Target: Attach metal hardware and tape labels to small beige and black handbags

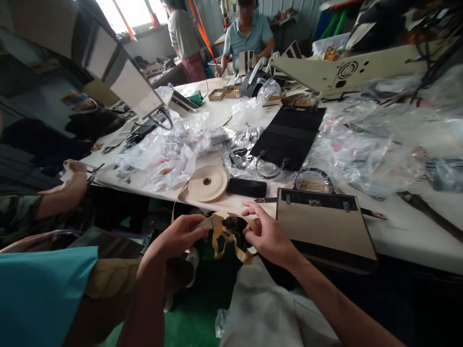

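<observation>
My left hand and my right hand meet just below the table's near edge. Both pinch a small dark piece wrapped in crumpled tan tape, and loose tape ends hang down from it. The left fingers grip its left end; the right thumb and fingers close on its right side, with the index finger stretched out. A flat roll of cream tape lies on the table just beyond my hands. A black phone sits to the right of the roll. A beige panel with black trim rests by my right hand.
The white table holds clear plastic bags, a black panel, a round handle and crumpled paper. A person's arm in camouflage rests at the left edge. Two people are at the far end.
</observation>
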A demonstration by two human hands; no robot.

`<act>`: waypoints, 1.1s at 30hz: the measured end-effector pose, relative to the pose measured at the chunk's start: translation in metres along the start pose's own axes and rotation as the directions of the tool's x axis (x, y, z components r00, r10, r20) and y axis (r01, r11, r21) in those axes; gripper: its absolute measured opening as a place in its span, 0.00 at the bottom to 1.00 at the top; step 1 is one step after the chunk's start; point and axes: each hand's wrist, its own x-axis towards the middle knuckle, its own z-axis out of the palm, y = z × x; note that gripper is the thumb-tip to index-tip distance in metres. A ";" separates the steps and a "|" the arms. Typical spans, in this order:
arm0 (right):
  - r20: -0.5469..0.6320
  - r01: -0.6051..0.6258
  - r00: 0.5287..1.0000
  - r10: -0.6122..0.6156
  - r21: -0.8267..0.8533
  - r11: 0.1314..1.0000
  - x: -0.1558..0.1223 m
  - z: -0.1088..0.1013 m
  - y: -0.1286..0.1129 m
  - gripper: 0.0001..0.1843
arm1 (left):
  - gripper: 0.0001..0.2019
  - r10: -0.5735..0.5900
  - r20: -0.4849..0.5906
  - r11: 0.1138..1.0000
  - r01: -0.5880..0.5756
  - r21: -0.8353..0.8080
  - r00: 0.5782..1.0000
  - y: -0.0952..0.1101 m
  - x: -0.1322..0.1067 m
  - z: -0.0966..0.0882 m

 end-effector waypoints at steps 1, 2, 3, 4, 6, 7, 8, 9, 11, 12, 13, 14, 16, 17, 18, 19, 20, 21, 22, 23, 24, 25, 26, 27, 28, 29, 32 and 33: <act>-0.005 -0.015 1.000 0.015 -0.002 1.000 0.001 -0.005 0.000 0.34 | 0.25 -0.009 -0.016 1.000 0.009 -0.001 1.000 -0.005 -0.003 -0.005; -0.005 -0.038 0.999 0.038 0.005 0.999 0.001 -0.009 0.000 0.29 | 0.26 -0.016 -0.022 1.000 0.016 -0.003 1.000 -0.010 -0.006 -0.009; 0.004 -0.067 0.998 0.067 0.018 0.998 0.001 -0.012 -0.001 0.26 | 0.26 -0.022 -0.024 1.000 0.022 -0.003 0.999 -0.013 -0.008 -0.011; 0.015 -0.095 0.995 0.095 0.031 0.995 0.002 -0.015 -0.002 0.25 | 0.27 -0.028 -0.023 1.000 0.028 0.002 0.999 -0.015 -0.009 -0.011; 0.048 -0.144 0.989 0.142 0.049 0.988 0.002 -0.017 -0.004 0.27 | 0.27 -0.030 -0.010 1.000 0.030 0.010 1.000 -0.016 -0.008 -0.008; 0.068 -0.163 0.985 0.159 0.054 0.985 0.003 -0.017 -0.005 0.28 | 0.26 -0.018 0.003 1.000 0.018 0.004 1.000 -0.016 -0.006 -0.004; 0.087 -0.179 0.981 0.174 0.054 0.982 0.003 -0.017 -0.006 0.28 | 0.26 0.001 0.026 1.000 -0.001 -0.017 1.000 -0.015 -0.003 0.000; 0.102 -0.190 0.978 0.184 0.051 0.980 0.004 -0.018 -0.006 0.29 | 0.27 0.028 0.062 0.998 -0.025 -0.059 0.998 -0.014 0.001 0.004; 0.114 -0.175 0.979 0.170 0.032 0.984 0.007 -0.018 -0.009 0.29 | 0.32 0.096 0.152 0.978 -0.065 -0.198 0.984 -0.014 0.013 0.012; 0.125 -0.141 0.983 0.138 0.018 0.990 0.008 -0.019 -0.011 0.28 | 0.34 0.123 0.182 0.960 -0.071 -0.271 0.976 -0.014 0.019 0.016; 0.144 -0.097 0.985 0.097 -0.003 0.995 0.009 -0.021 -0.014 0.27 | 0.36 0.142 0.194 0.941 -0.072 -0.330 0.971 -0.014 0.026 0.019; 0.167 -0.056 0.984 0.061 -0.032 0.998 0.010 -0.023 -0.017 0.26 | 0.38 0.149 0.193 0.928 -0.070 -0.366 0.970 -0.016 0.031 0.022; 0.223 -0.014 0.974 0.040 -0.118 0.993 0.011 -0.028 -0.024 0.25 | 0.38 0.117 0.193 0.939 -0.045 -0.342 0.974 -0.019 0.039 0.025; 0.237 -0.016 0.970 0.055 -0.162 0.987 0.011 -0.032 -0.027 0.25 | 0.38 0.079 0.225 0.958 -0.011 -0.287 0.971 -0.022 0.040 0.025; 0.238 -0.024 0.968 0.073 -0.202 0.979 0.010 -0.036 -0.030 0.25 | 0.37 0.027 0.282 0.976 0.035 -0.216 0.959 -0.025 0.040 0.025; 0.235 -0.030 0.968 0.087 -0.238 0.971 0.010 -0.041 -0.032 0.25 | 0.36 -0.032 0.348 0.986 0.087 -0.144 0.937 -0.029 0.039 0.024; 0.243 -0.026 0.965 0.095 -0.272 0.962 0.009 -0.045 -0.033 0.25 | 0.34 -0.092 0.412 0.988 0.136 -0.078 0.907 -0.032 0.036 0.023; 0.264 -0.014 0.959 0.100 -0.309 0.951 0.009 -0.048 -0.033 0.25 | 0.33 -0.137 0.454 0.986 0.166 -0.025 0.881 -0.035 0.034 0.022; 0.293 0.003 0.950 0.107 -0.349 0.937 0.010 -0.051 -0.033 0.25 | 0.33 -0.163 0.465 0.985 0.170 0.029 0.870 -0.037 0.031 0.021; 0.331 0.019 0.936 0.121 -0.391 0.920 0.011 -0.052 -0.034 0.25 | 0.32 -0.177 0.443 0.984 0.151 0.094 0.879 -0.039 0.028 0.021; 0.367 0.032 0.919 0.142 -0.429 0.903 0.012 -0.052 -0.034 0.25 | 0.32 -0.180 0.390 0.978 0.122 0.170 0.903 -0.038 0.026 0.021; 0.397 0.039 0.903 0.165 -0.459 0.887 0.013 -0.050 -0.035 0.24 | 0.33 -0.173 0.313 0.963 0.094 0.251 0.934 -0.037 0.023 0.022; 0.419 0.040 0.888 0.191 -0.482 0.875 0.015 -0.046 -0.036 0.22 | 0.34 -0.151 0.220 0.943 0.074 0.325 0.964 -0.034 0.021 0.024; 0.433 0.033 0.875 0.216 -0.499 0.866 0.017 -0.041 -0.038 0.21 | 0.36 -0.109 0.121 0.926 0.057 0.373 0.987 -0.029 0.020 0.027; 0.442 0.025 0.865 0.239 -0.513 0.858 0.019 -0.036 -0.040 0.20 | 0.39 -0.053 0.037 0.919 0.034 0.392 0.998 -0.023 0.019 0.032; 0.446 0.018 0.858 0.255 -0.521 0.853 0.022 -0.031 -0.042 0.20 | 0.43 0.014 -0.018 0.923 -0.006 0.385 1.000 -0.017 0.019 0.037; 0.468 0.012 0.846 0.254 -0.494 0.869 0.028 -0.022 -0.050 0.20 | 0.43 0.124 0.062 0.966 -0.135 0.222 0.990 0.001 0.028 0.054; 0.479 0.019 0.843 0.245 -0.482 0.876 0.029 -0.024 -0.051 0.19 | 0.40 0.112 0.140 0.983 -0.131 0.128 0.984 0.005 0.032 0.058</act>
